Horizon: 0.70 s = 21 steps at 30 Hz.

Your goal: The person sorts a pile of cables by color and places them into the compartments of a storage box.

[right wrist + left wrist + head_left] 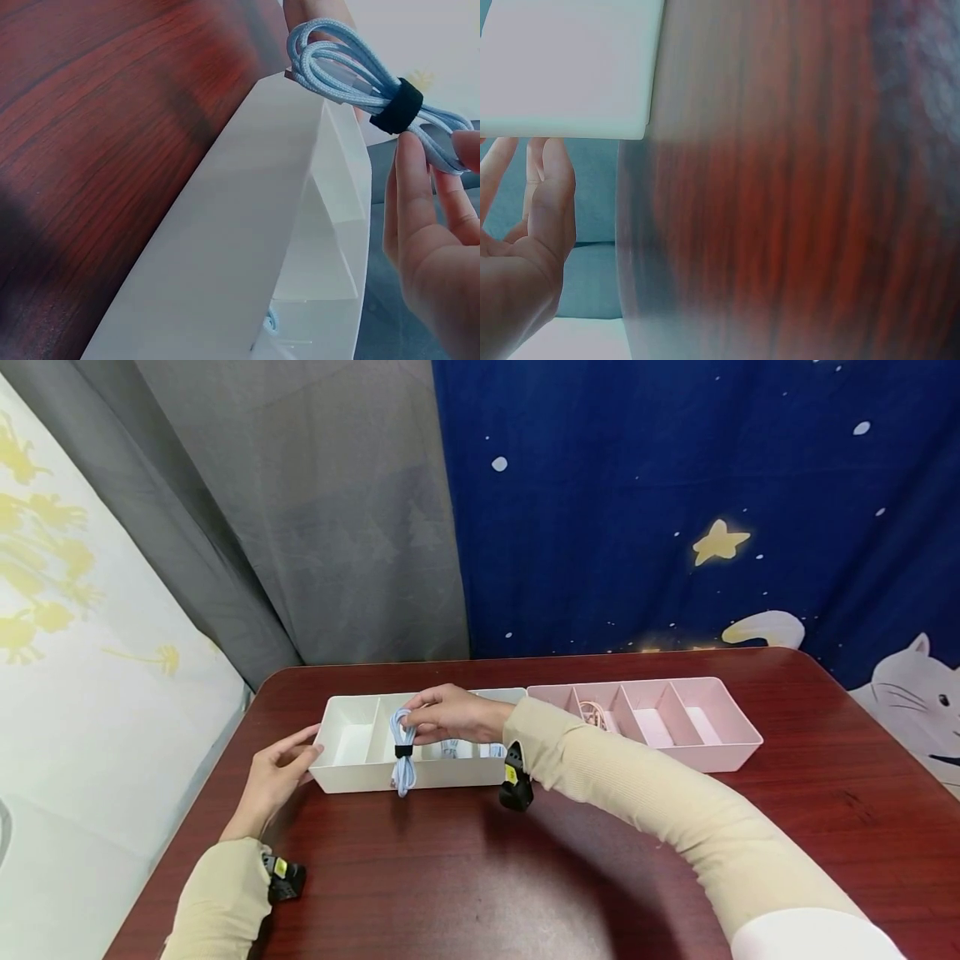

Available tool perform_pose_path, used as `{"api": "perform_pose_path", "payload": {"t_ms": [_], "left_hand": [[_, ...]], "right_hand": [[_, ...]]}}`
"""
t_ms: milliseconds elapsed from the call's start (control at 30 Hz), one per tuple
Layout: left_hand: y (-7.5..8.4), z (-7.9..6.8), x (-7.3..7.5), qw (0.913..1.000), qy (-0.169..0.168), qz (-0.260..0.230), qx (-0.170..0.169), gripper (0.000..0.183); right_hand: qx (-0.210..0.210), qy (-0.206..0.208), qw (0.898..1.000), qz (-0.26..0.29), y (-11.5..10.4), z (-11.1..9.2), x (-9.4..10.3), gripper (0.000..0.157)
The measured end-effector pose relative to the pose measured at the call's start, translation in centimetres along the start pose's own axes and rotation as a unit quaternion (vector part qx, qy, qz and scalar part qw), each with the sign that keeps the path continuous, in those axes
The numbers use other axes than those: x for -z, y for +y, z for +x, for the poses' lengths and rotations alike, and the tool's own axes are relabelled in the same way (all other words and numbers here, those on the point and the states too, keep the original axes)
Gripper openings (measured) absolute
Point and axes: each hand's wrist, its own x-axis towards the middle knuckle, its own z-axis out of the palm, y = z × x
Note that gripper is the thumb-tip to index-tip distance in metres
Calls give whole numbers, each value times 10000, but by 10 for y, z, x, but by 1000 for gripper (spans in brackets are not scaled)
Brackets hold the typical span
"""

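My right hand (457, 714) pinches one end of a coiled light-blue braided cable (403, 768), which hangs down in front of the white divided box (450, 774). A black strap (397, 106) binds the coil around its middle. In the right wrist view, the thumb and fingers meet at the loop below the strap. At the box's left end, my left hand (273, 777) has its extended fingers and thumb against the end wall. Its fingertips (557, 154) show right at the box's edge in the left wrist view. Inside the white box, another blue cable (271, 320) lies in a compartment.
A pink divided box (708, 760) stands against the white one's right side, with a pinkish coiled cable (592, 714) in one compartment. My right forearm crosses in front of it. Both boxes sit on a dark red wooden table (420, 877), with curtains (360, 527) behind.
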Motion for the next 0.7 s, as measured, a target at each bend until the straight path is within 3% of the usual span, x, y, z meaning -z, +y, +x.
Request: {"api": "perform_pose_path", "payload": {"t_ms": [400,700], "left_hand": [[0,0,-1,10000,31,-31,19,52],[1,-1,-1,10000,38,-39,-6,51]], "right_hand": [[-40,-66,9998,178,-5,7,3,19],[-5,-7,9998,177,-10,10,3,26]]}}
